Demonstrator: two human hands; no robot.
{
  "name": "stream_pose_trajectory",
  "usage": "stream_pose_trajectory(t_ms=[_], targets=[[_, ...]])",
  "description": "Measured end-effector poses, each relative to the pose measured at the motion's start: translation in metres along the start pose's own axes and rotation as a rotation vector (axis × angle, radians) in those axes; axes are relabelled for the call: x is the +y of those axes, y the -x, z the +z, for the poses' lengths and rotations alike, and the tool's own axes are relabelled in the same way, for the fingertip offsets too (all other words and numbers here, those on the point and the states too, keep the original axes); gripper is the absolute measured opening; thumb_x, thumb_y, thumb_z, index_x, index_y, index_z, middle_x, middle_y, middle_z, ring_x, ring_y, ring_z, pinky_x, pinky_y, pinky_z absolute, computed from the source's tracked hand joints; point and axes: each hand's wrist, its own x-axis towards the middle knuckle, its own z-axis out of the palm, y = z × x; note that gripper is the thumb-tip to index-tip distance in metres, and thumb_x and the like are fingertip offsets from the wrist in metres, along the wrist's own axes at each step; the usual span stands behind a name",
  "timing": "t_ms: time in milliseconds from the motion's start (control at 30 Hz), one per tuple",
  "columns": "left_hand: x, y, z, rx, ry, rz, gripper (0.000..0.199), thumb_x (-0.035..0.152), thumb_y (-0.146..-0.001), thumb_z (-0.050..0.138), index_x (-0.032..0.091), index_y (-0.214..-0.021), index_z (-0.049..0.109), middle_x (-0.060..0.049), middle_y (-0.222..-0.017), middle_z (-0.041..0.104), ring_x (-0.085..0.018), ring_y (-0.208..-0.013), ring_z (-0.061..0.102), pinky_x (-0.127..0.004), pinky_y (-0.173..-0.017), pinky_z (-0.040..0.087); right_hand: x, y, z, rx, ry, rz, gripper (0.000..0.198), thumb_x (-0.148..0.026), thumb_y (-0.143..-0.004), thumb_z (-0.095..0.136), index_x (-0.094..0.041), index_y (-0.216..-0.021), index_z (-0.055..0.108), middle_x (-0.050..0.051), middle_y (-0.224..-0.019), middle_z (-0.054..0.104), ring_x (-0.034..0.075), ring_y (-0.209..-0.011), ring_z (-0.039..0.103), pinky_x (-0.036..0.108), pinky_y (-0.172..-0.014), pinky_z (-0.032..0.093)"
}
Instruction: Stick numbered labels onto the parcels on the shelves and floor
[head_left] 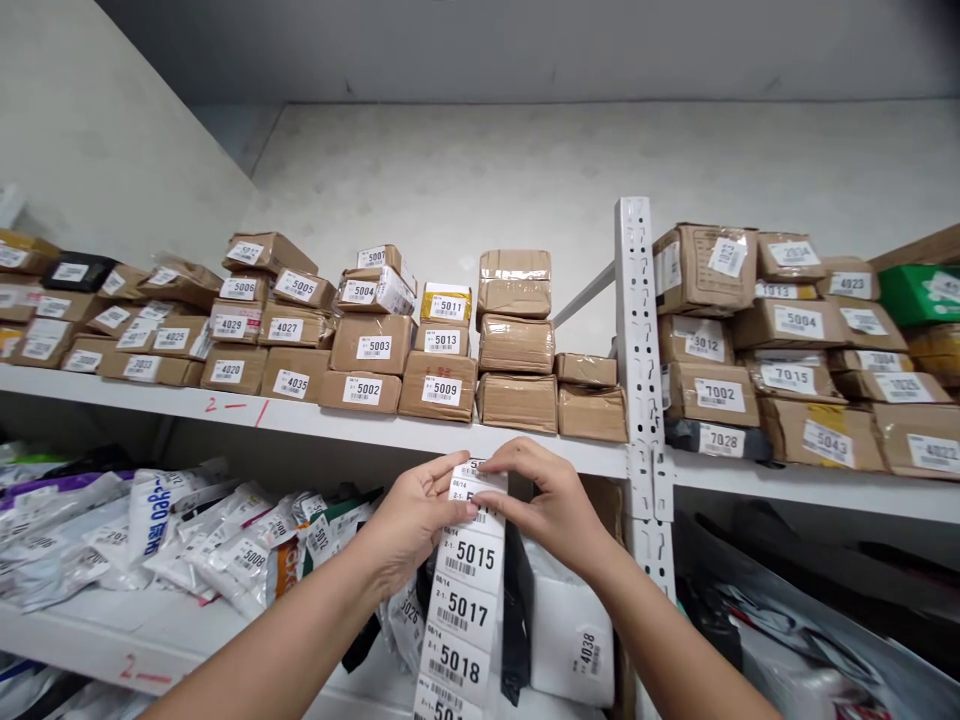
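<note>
A long strip of white number labels (463, 610) hangs down in front of me, printed 5015, 5017, 5018 and more. My left hand (414, 515) pinches the strip's left edge near its top. From the other side my right hand (544, 500) has thumb and index finger on the top labels, partly covering their numbers. Just above both hands, on the upper shelf, stand brown boxes without visible labels, among them a stacked box (517, 402) and a smaller box (592, 412). To their left is a box labelled 5009 (437, 388).
The upper shelf edge (247, 410), marked 2-1 in red, runs across the view. A perforated white post (641, 380) divides it from a right bay of labelled boxes (720, 395). Below lie bagged parcels (255, 550) and a white package labelled 4038 (566, 630).
</note>
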Motion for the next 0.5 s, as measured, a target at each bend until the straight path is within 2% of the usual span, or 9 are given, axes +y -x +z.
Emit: stream_pose_trajectory(t_ms=[67,167,367,433,500], targets=[[0.000,0.002,0.002,0.024,0.011,0.020,0.067,-0.005,-0.050,0.075,0.011,-0.113,0.058,-0.012,-0.112,0.068,-0.015,-0.092,0.065,-0.019,-0.072,0.050,0.001,0.000,-0.002,-0.009,-0.014,-0.016,0.020,-0.027,-0.074,0.073,-0.022,-0.093,0.067,0.005,-0.088,0.062,0.019,-0.085,0.060,0.034,-0.075,0.050],[-0.001,0.005,0.004,0.066,0.004,0.050,0.069,-0.001,-0.051,0.076,0.011,-0.116,0.056,-0.013,-0.116,0.066,-0.016,-0.094,0.065,-0.021,-0.073,0.051,0.003,0.002,-0.003,-0.031,-0.023,-0.051,0.021,-0.027,-0.074,0.073,-0.023,-0.094,0.068,0.006,-0.091,0.062,0.020,-0.088,0.059,0.035,-0.077,0.050],[-0.006,0.006,0.002,0.072,-0.091,0.145,0.060,0.010,-0.049,0.078,0.013,-0.107,0.061,-0.009,-0.102,0.071,-0.014,-0.081,0.065,-0.023,-0.073,0.048,-0.001,0.004,0.001,0.010,0.039,-0.176,0.010,-0.017,-0.083,0.061,-0.021,-0.090,0.067,0.005,-0.078,0.063,0.017,-0.075,0.060,0.030,-0.067,0.050],[-0.007,0.004,-0.001,0.052,-0.214,0.208,0.051,0.016,-0.053,0.077,0.015,-0.102,0.064,-0.007,-0.095,0.072,-0.015,-0.080,0.064,-0.024,-0.074,0.047,-0.004,0.003,0.001,0.027,0.025,-0.177,0.011,-0.014,-0.084,0.058,-0.021,-0.088,0.066,0.005,-0.076,0.064,0.016,-0.073,0.061,0.029,-0.065,0.050],[-0.009,0.002,-0.005,0.023,-0.387,0.276,0.033,0.025,-0.060,0.074,0.014,-0.090,0.068,-0.004,-0.083,0.071,-0.014,-0.075,0.061,-0.025,-0.070,0.045,-0.007,0.002,0.000,0.054,0.000,-0.140,0.011,-0.014,-0.085,0.057,-0.021,-0.086,0.066,0.004,-0.076,0.066,0.016,-0.072,0.061,0.029,-0.065,0.050]])
